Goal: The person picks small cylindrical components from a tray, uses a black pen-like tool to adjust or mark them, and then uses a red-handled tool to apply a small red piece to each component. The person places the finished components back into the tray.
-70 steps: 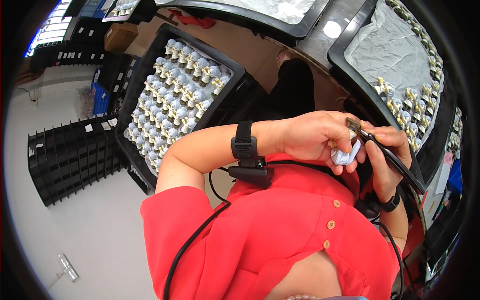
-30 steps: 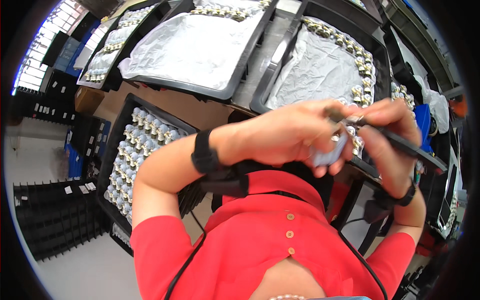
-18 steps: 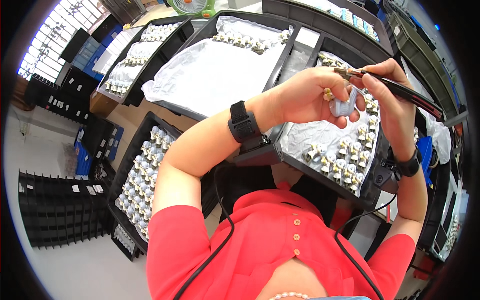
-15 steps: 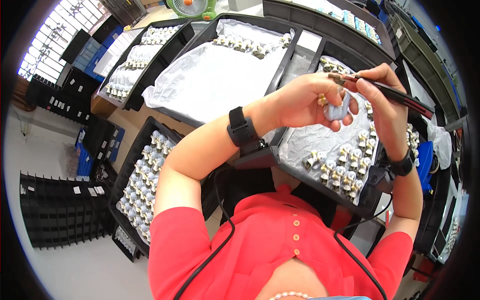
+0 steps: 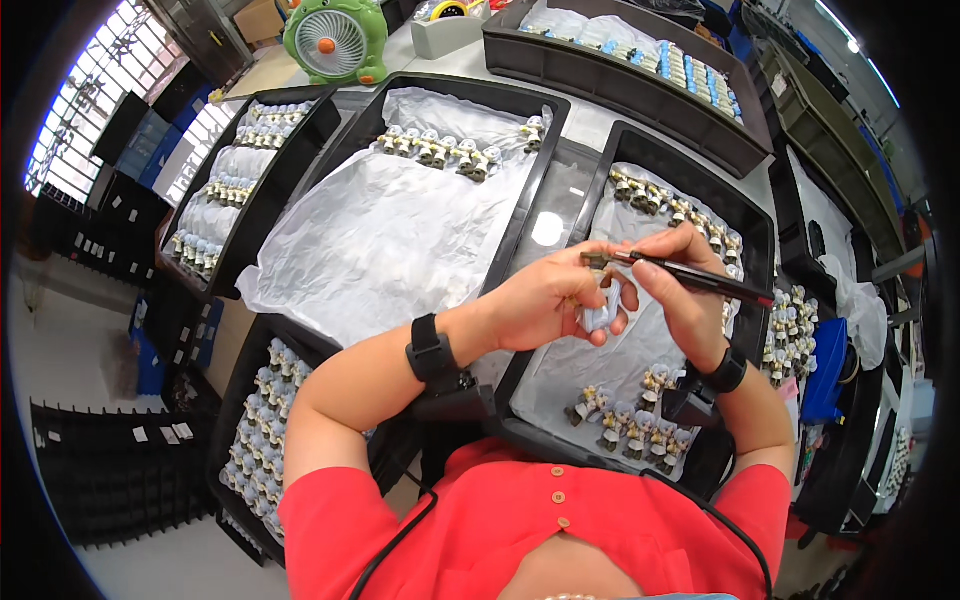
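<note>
My left hand (image 5: 548, 305) grips a small pale blue and gold figurine (image 5: 601, 310), held over a black tray (image 5: 598, 198) lined with white paper. My right hand (image 5: 688, 305) holds a thin dark paintbrush (image 5: 690, 275) like a pen, its tip touching the top of the figurine near my left fingers. Both wrists wear black bands. Rows of similar small figurines (image 5: 625, 425) stand along the near and far edges of that tray.
A second paper-lined tray (image 5: 521, 215) with a row of figurines lies to the left, another tray (image 5: 275, 190) further left, and one low (image 5: 240, 385) at my left side. A green fan (image 5: 327, 40) stands at the back. More trays sit at the far right.
My view has swung from my lap up to the table. Both hands have lifted together over the right tray, with figurine and brush still in them.
</note>
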Available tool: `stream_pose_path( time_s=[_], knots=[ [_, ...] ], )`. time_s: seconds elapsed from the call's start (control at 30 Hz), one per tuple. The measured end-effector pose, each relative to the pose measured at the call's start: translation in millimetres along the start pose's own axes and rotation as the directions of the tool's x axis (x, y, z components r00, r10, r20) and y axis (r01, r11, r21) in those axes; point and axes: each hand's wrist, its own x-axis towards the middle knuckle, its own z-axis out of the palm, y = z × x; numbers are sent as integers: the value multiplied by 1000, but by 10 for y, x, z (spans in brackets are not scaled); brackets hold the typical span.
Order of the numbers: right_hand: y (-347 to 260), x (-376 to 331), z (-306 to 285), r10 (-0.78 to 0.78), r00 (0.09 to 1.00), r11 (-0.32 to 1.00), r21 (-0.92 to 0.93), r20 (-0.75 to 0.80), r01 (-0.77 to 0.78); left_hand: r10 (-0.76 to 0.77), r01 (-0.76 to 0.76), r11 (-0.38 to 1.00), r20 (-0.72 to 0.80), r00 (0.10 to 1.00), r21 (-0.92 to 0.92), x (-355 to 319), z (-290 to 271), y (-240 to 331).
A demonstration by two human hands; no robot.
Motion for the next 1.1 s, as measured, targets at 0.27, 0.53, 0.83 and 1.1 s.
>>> stream_pose_path(
  time_s=[0.27,0.53,0.83,1.1],
  knots=[
    [103,-47,-31,32,999,999,21,25,-32,-39,37,999,-53,998,-21,-23,-21,-49],
    [134,-63,-65,-118,987,978,-158,108,134,-59,59,998,-22,998,-29,-22,18,-29],
    [135,-85,-43,-66,992,984,-157,103,81,-36,36,999,-25,999,-28,-19,-15,-70],
    [106,-85,-47,-2,997,997,-78,77,8,-54,54,998,-22,998,-15,-15,-9,-54]
  ],
)
